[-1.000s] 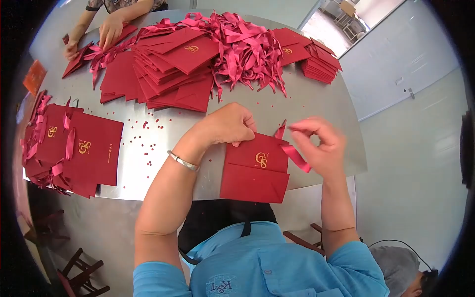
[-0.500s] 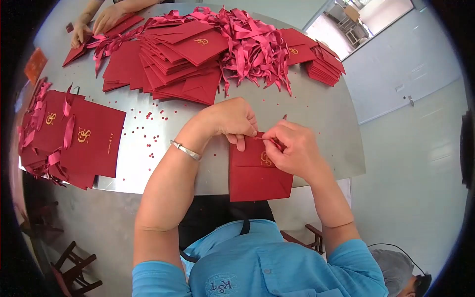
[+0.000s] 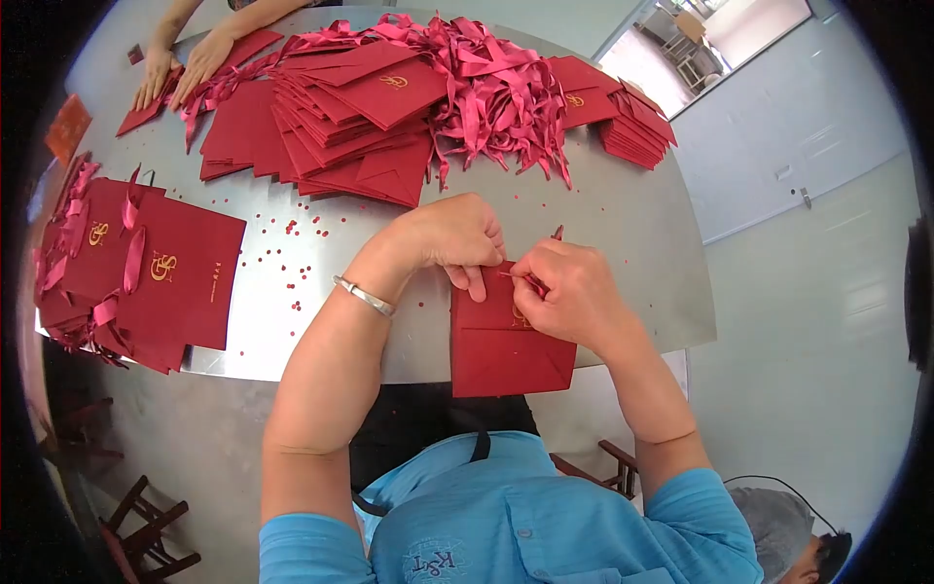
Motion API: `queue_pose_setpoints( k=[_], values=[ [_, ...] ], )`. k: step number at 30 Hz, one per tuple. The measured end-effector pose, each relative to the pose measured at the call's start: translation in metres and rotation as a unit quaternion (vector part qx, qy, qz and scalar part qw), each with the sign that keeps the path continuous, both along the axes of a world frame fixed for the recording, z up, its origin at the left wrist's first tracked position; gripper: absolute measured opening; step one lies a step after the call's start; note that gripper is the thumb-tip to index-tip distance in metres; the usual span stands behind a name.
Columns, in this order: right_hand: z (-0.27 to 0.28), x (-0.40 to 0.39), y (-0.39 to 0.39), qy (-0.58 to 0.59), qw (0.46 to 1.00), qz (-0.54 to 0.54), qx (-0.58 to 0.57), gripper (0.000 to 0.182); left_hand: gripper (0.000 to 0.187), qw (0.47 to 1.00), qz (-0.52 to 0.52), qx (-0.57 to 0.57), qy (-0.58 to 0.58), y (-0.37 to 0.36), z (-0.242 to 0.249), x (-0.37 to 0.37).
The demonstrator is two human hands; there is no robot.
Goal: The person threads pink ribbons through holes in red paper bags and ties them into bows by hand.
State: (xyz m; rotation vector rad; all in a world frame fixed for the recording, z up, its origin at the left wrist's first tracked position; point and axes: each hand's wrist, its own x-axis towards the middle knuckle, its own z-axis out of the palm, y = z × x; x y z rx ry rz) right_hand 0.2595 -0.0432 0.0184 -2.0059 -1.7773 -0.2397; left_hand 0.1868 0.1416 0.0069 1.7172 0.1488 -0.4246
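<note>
A red paper bag with a gold emblem [image 3: 514, 360] lies flat at the near edge of the metal table. My left hand [image 3: 463, 243] is at the bag's top left edge, fingers curled against it. In my right hand [image 3: 564, 290], over the bag's upper right part, is a thin red tool [image 3: 533, 284], its fingers closed around it. The tool's tip points left toward the bag's top edge, near my left fingers. The fingers partly cover the gold emblem.
Stacked red bags [image 3: 360, 117] and a heap of pink ribbons [image 3: 496, 92] lie at the back. More bags [image 3: 637, 127] sit at the back right. Ribboned bags [image 3: 185, 273] are at the left. Small red dots [image 3: 292, 229] are scattered between. Another person's hands [image 3: 199, 68] press a bag.
My right hand has shifted slightly left and turned with the tool. My left hand stays nearly in place. The other person's hands have flattened out on their bag.
</note>
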Motion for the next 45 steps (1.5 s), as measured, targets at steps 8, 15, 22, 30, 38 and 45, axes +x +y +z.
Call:
queue_pose_setpoints(
  k=[8,15,22,30,38,45],
  values=[
    [0.006,-0.003,0.006,-0.066,0.996,0.025,-0.060,0.006,0.011,0.999,0.000,0.032,0.005,-0.004,0.000,0.001],
    [0.023,-0.013,0.023,-0.190,0.959,0.068,-0.200,0.004,0.008,0.999,0.013,0.032,0.009,-0.004,0.001,0.000],
    [0.024,-0.019,0.030,-0.305,0.917,0.161,-0.202,0.004,0.012,1.000,0.013,-0.013,0.012,0.003,-0.007,0.003],
    [0.011,-0.029,0.028,-0.419,0.860,0.235,-0.172,0.010,0.012,0.999,0.007,-0.037,0.020,0.004,-0.022,0.011],
    [0.004,-0.003,0.025,-0.247,0.935,0.204,-0.152,0.018,0.012,0.997,0.013,-0.057,0.047,0.006,-0.016,0.008],
    [0.032,0.031,0.001,0.337,0.928,-0.035,-0.155,0.016,0.015,0.998,0.019,-0.049,0.035,0.004,-0.005,0.003]
  ],
)
